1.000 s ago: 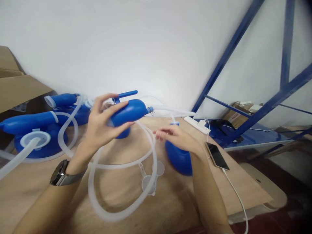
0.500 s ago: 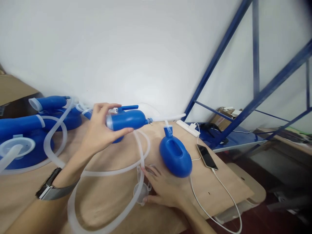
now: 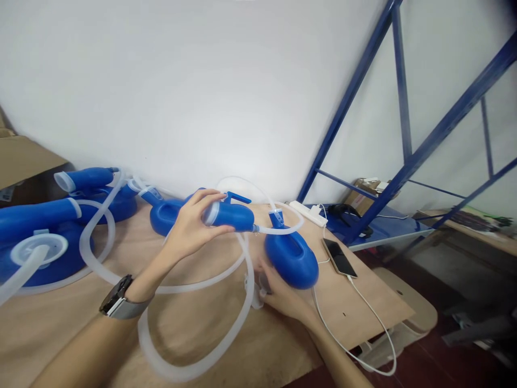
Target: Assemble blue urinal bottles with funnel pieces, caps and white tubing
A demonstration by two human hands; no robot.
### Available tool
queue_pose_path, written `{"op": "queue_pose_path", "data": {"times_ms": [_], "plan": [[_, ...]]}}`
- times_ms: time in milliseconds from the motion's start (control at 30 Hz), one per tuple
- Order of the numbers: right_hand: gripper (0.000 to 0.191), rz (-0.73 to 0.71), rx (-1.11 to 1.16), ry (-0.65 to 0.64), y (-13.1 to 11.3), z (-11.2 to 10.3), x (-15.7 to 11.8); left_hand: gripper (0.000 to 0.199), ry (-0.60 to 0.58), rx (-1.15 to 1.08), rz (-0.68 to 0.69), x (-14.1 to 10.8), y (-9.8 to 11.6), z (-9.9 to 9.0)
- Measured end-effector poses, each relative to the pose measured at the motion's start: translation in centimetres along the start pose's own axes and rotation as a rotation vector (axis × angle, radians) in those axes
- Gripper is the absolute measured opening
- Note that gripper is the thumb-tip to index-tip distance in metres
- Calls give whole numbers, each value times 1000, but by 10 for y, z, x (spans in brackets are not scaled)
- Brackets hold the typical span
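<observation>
While the left hand [image 3: 197, 218] reaches from the near left toward the scene's middle, its thumb lies along the near side of a blue cylinder [image 3: 234, 215] and its fingers curl over the far side, gripping it around the pale-rimmed left end. The cylinder lies almost level, its narrow tip pointing right, where a translucent hose [image 3: 278, 230] seems to meet it. The left wrist, wearing a watch [image 3: 121, 297], is roughly straight, the forearm slanting up from the near left.

The right hand [image 3: 278, 288] comes in from the near right, low over the table [image 3: 355, 318], knuckles rightward and fingertips toward the left. Thumb and fingers pinch a clear plastic cap [image 3: 264, 283], just right of the large hose loop; blur hides the exact contact. Just beyond this hand lies a blue bottle [image 3: 291, 258], with a phone [image 3: 340, 257] farther right.
</observation>
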State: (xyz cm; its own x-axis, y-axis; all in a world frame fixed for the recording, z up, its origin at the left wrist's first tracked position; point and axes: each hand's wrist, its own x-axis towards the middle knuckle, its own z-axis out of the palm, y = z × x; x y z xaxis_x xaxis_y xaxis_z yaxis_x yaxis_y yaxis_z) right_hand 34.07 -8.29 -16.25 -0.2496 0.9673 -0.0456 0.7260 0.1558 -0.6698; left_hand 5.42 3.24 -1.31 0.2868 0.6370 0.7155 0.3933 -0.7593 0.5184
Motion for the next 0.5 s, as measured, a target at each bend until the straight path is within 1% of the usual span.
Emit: {"op": "queue_pose_path", "data": {"times_ms": [67,100,133,200,233,300,367,433,500], "plan": [[91,-40,-79,-8,2,-4,-8,61,36,32,-31,1,-3,0],[86,-66,-114,10,2,-8,-12,59,55,58,-64,1,-5,0],[84,-92,-140,55,1,-13,-17,59,69,86,-108,2,-6,0],[83,-129,-190,225,0,-27,-25,59,74,118,-222,2,-7,2],[83,-142,-223,325,0,-35,-28,59,50,104,-287,1,-7,3],[85,-149,-305,496,6,-49,-31,60,-60,-8,-422,-1,-3,9],[87,-104,-377,617,18,-59,-29,61,-201,-188,-552,-4,4,20],[91,-14,-387,705,34,-62,-25,63,-319,-356,-659,-8,12,36],[92,50,-346,759,49,-58,-20,65,-417,-476,-735,-11,21,56]]}}
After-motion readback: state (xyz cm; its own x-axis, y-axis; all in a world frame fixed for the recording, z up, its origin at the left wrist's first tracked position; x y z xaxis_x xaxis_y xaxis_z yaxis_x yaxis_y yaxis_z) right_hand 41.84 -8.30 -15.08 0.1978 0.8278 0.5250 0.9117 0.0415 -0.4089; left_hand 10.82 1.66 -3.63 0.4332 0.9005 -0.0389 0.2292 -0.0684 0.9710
